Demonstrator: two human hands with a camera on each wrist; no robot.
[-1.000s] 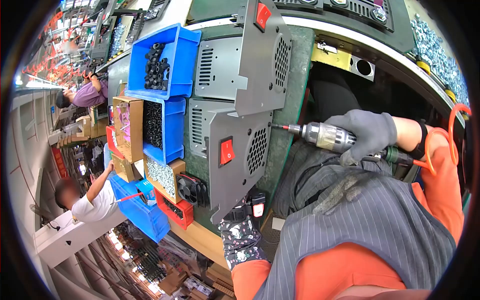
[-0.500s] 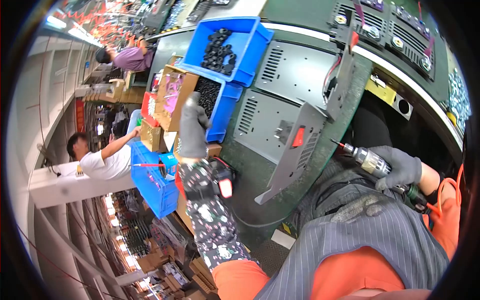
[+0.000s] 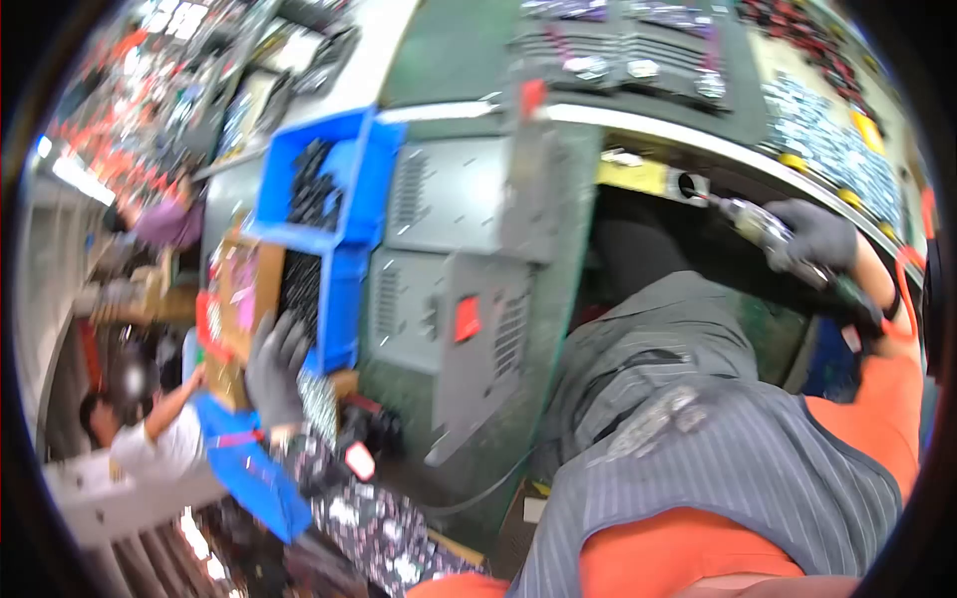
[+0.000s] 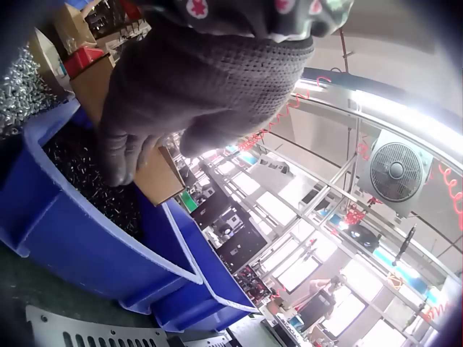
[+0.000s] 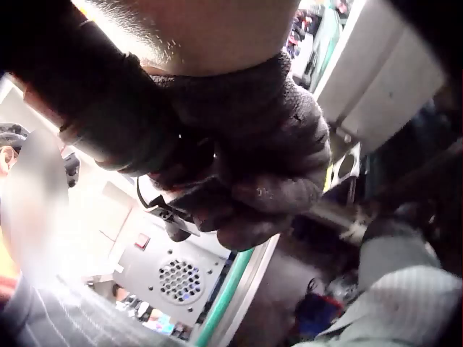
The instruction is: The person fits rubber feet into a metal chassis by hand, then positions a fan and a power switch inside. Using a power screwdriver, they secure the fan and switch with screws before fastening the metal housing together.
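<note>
My gloved left hand [image 3: 277,374] is over the blue bin [image 3: 339,309] of small black screws [image 3: 299,294]. In the left wrist view, the fingers of this hand [image 4: 195,94] point down, loosely extended, with the fingertips right at the black screws [image 4: 87,181]. My gloved right hand [image 3: 815,239] grips a power screwdriver [image 3: 756,224] with an orange hose [image 3: 907,261], its bit near a yellow bracket [image 3: 633,175] under the bench edge. Between the hands stands a grey sheet-metal housing [image 3: 478,384] with a red rocker switch [image 3: 468,318]; a second housing [image 3: 449,189] sits behind it.
Another blue bin [image 3: 364,189] holds black parts. A cardboard box [image 3: 267,289] with pink pieces and a bin of silver screws [image 3: 319,404] adjoin the left hand. A black fan [image 3: 374,429] lies nearby. Another person [image 3: 164,439] works at far left.
My left hand has gone from beside the near housing to the screw bin. The right hand has drawn the screwdriver away from that housing and carried it up toward the bench edge. The head view has shifted.
</note>
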